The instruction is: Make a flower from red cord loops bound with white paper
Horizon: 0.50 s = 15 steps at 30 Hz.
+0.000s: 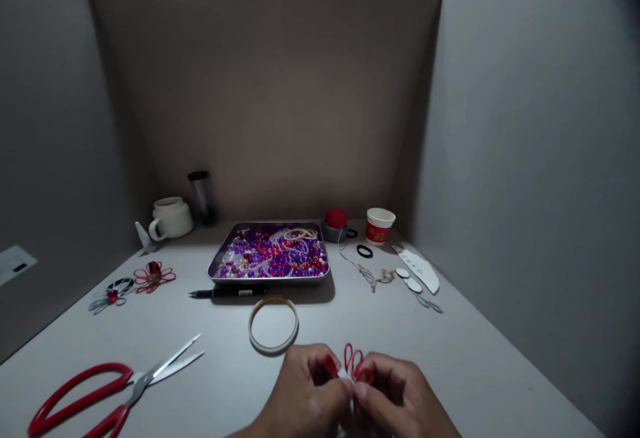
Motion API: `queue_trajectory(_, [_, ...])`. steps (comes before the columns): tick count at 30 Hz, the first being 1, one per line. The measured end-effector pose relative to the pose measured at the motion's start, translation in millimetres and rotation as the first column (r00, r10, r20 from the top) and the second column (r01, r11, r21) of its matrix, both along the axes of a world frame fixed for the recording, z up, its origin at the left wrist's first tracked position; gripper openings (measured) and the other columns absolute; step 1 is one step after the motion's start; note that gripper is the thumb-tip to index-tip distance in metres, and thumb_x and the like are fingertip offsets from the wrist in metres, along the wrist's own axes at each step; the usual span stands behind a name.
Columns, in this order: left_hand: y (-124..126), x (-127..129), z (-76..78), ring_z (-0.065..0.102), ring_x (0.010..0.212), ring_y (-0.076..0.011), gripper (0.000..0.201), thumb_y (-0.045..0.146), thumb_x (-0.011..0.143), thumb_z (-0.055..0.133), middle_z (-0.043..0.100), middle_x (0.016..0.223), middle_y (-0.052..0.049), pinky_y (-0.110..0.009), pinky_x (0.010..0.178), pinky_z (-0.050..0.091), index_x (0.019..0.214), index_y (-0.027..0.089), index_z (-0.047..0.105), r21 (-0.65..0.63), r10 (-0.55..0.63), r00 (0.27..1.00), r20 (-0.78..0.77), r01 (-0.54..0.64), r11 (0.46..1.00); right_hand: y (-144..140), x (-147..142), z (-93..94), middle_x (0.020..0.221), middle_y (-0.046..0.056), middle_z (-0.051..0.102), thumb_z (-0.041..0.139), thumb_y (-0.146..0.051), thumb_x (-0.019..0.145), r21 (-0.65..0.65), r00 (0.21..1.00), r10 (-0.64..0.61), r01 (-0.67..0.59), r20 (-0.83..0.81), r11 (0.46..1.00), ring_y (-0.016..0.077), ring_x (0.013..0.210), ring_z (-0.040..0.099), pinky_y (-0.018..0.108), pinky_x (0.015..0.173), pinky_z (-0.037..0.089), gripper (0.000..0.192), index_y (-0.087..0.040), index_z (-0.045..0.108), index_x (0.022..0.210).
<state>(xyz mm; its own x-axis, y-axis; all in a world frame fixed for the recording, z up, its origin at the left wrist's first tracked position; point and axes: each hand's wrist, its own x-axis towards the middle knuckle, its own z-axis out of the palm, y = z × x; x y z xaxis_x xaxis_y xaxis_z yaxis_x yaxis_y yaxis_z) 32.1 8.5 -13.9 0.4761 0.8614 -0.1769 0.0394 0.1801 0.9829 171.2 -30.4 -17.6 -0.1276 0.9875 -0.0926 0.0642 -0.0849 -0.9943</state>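
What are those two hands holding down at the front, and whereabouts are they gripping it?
Both the left hand and right hand pinch a small piece of red looped cord at its base, fingertips meeting; the loops stick up free above them.

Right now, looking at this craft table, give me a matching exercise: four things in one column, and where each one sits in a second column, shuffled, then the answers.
Things:
1. scissors
2. tray of beads
3. paper cup
4. red looped cord

Places:
A. far right of the table, near the back wall
B. pinched between the left hand and the right hand
C. near left corner of the table
D. middle of the table, just behind the pen

Pairs: 1-C, 2-D, 3-A, 4-B
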Motion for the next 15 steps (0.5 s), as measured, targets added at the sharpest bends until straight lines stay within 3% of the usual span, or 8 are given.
queue_trajectory(10, [-1.6,-6.7,0.3,0.043,0.042,-0.0084,0.021,0.032,0.063,0.061,0.054,0.049,0.000,-0.020,0.042,0.029,0.063,0.013,0.052,-0.078,-0.161,0.978,0.130,0.172,0.982,0.6,1.3,0.9,0.054,-0.001,0.048,0.055,-0.027,0.067,-0.007,0.998,0.054,-0.054,-0.039,0.999,0.0108,0.050,0.042,0.023,0.048,0.032,0.015,-0.015,0.050,0.060])
queue_trajectory(15, [0.2,-8.0,-3.3,0.039,0.044,-0.0074,0.014,0.025,0.063,0.059,0.047,0.046,0.004,-0.020,0.044,0.025,0.060,0.014,0.050,-0.041,-0.162,0.987,0.002,0.162,0.986,0.0,2.7,-4.3,0.055,-0.001,0.045,0.057,-0.029,0.063,-0.030,0.999,0.032,-0.031,0.010,0.999,0.0119,0.053,0.040,0.024,0.050,0.030,0.017,-0.017,0.046,0.058])
